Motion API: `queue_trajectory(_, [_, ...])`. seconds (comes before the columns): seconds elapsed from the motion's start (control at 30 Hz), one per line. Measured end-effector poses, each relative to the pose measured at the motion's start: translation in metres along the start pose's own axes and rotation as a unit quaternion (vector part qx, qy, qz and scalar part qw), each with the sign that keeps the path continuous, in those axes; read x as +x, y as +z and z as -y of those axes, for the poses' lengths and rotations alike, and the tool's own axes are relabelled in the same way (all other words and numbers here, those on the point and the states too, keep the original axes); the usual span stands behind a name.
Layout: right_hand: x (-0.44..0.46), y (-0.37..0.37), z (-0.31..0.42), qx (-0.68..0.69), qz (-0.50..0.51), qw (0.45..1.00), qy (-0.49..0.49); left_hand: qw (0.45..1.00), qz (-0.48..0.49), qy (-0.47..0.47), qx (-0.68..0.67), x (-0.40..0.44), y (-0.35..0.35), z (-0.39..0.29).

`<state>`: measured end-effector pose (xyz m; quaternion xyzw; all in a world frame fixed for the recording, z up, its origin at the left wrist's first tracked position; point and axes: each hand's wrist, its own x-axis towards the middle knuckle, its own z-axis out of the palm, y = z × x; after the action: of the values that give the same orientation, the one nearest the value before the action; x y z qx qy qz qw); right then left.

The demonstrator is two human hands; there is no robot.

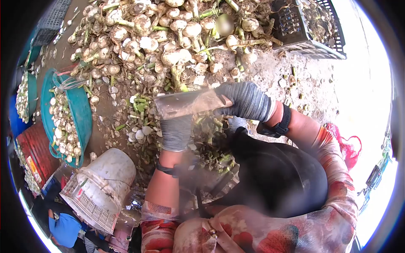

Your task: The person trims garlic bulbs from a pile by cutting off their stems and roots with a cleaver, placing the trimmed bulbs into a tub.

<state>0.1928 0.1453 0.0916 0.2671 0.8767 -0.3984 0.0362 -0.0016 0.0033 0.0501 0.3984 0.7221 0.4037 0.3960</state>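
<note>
My right hand (247, 101), in a grey knit glove, is closed around the handle end of a broad-bladed knife (190, 103). The blade points left, its flat face turned up toward me. Directly below it is my left hand (175, 133), in the same kind of glove. The blade covers its fingers, so I cannot see whether they hold anything. Beyond the knife lies a large heap of garlic bulbs (143, 25) with dirty skins and green stems. Cut stem pieces (141, 103) and pale root discs lie on the ground left of the blade.
At left stands a teal basin (84, 114) with trimmed garlic. Nearer are a dirty white bucket (112, 168) and a red bucket (38, 145). A black crate (308, 46) is at far right. Another person in a blue top (65, 230) is at lower left.
</note>
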Motion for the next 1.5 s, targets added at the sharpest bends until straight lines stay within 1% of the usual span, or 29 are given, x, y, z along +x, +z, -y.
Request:
queue_trajectory(0.07, [-0.001,-0.008,0.007,-0.028,0.002,1.000,-0.002,0.998,-0.012,0.038,0.056,-0.004,-0.011,-0.005])
queue_trajectory(0.13, [0.004,-0.001,-0.014,-0.089,0.102,0.989,0.067,0.978,-0.041,0.117,0.169,-0.006,-0.030,-0.019])
queue_trajectory(0.23, [-0.016,0.014,-0.067,-0.032,0.022,0.985,0.169,0.985,-0.100,0.082,0.117,-0.005,-0.084,-0.037])
queue_trajectory(0.27, [-0.019,0.011,-0.064,-0.019,0.010,0.981,0.193,0.973,-0.128,0.068,0.180,0.001,-0.106,-0.044])
queue_trajectory(0.3, [-0.022,0.014,-0.059,0.037,-0.047,0.987,0.152,0.955,-0.157,0.052,0.244,0.001,-0.121,-0.048])
queue_trajectory(0.33, [-0.017,0.017,-0.053,0.059,-0.040,0.991,0.114,0.952,-0.163,0.048,0.253,-0.002,-0.120,-0.051])
queue_trajectory(0.4, [-0.005,0.005,-0.008,0.153,-0.019,0.987,0.052,0.994,-0.089,-0.050,0.042,0.003,-0.091,-0.058])
queue_trajectory(0.43, [0.000,0.003,0.005,0.108,-0.039,0.993,0.009,0.991,-0.078,-0.105,-0.013,0.003,-0.078,-0.054])
queue_trajectory(0.5, [0.004,-0.003,0.028,0.046,-0.040,0.997,-0.042,0.994,-0.048,-0.052,-0.087,-0.001,-0.061,-0.003])
queue_trajectory(0.53, [0.005,-0.002,0.027,0.054,-0.059,0.992,-0.098,0.994,-0.032,0.029,0.098,-0.001,-0.057,0.000])
queue_trajectory(0.57, [0.008,-0.002,0.031,0.028,-0.022,0.997,-0.062,0.953,-0.047,0.111,0.278,-0.002,-0.054,0.003])
queue_trajectory(0.6, [0.009,-0.003,0.033,0.001,0.015,0.999,-0.028,0.954,-0.046,0.108,0.275,-0.004,-0.049,-0.020])
queue_trajectory(0.67, [0.018,0.010,0.002,-0.043,0.105,0.992,0.048,0.982,-0.082,-0.004,0.170,-0.008,-0.045,-0.051])
queue_trajectory(0.7, [0.022,0.023,-0.028,-0.016,0.192,0.971,0.143,0.972,-0.106,-0.009,0.210,-0.011,-0.051,-0.049])
queue_trajectory(0.73, [0.008,0.013,-0.037,-0.052,0.148,0.974,0.165,0.971,-0.112,-0.003,0.211,-0.010,-0.058,-0.053])
queue_trajectory(0.8, [-0.007,0.022,-0.059,-0.067,0.149,0.966,0.202,0.947,-0.152,0.040,0.279,-0.015,-0.076,-0.060])
queue_trajectory(0.87, [-0.019,0.025,-0.058,0.051,0.036,0.982,0.179,0.940,-0.155,0.054,0.298,-0.013,-0.087,-0.052])
queue_trajectory(0.93, [-0.011,0.014,-0.029,0.150,-0.025,0.981,0.119,0.989,-0.092,-0.088,0.071,-0.004,-0.083,-0.056])
queue_trajectory(0.97, [-0.005,0.010,-0.014,0.217,-0.045,0.973,0.064,0.979,-0.071,-0.140,-0.132,-0.002,-0.075,-0.056])
queue_trajectory(1.0, [0.003,0.002,0.008,0.296,-0.034,0.950,0.094,0.979,-0.065,-0.141,-0.134,-0.001,-0.065,-0.057])
queue_trajectory(1.07, [0.023,0.005,0.027,0.433,-0.048,0.899,0.044,0.974,-0.059,-0.144,-0.164,-0.001,-0.040,-0.058])
queue_trajectory(1.13, [0.039,0.005,0.038,0.397,-0.067,0.915,0.025,0.996,-0.068,-0.029,0.054,-0.003,-0.017,-0.055])
queue_trajectory(1.2, [0.047,-0.003,0.042,0.245,0.005,0.960,0.135,0.983,-0.111,0.073,0.129,-0.006,-0.003,-0.064])
queue_trajectory(1.23, [0.048,-0.002,0.039,0.246,0.007,0.960,0.134,0.983,-0.112,0.071,0.129,-0.007,-0.002,-0.060])
queue_trajectory(1.3, [0.048,0.006,0.030,0.237,-0.002,0.966,0.101,0.985,-0.058,-0.057,-0.149,-0.008,-0.003,-0.054])
queue_trajectory(1.33, [0.049,0.011,0.023,0.240,-0.002,0.966,0.101,0.986,-0.058,-0.059,-0.147,-0.010,-0.008,-0.052])
queue_trajectory(1.4, [0.048,0.013,0.017,0.289,-0.043,0.956,-0.036,0.902,0.151,-0.234,-0.330,-0.008,-0.019,-0.068])
queue_trajectory(1.47, [0.037,0.011,0.010,0.277,-0.055,0.959,-0.027,0.900,0.169,-0.217,-0.338,-0.008,-0.015,-0.044])
queue_trajectory(1.5, [0.030,0.009,0.004,0.228,-0.068,0.971,0.015,0.938,0.086,-0.190,-0.275,-0.008,-0.013,-0.036])
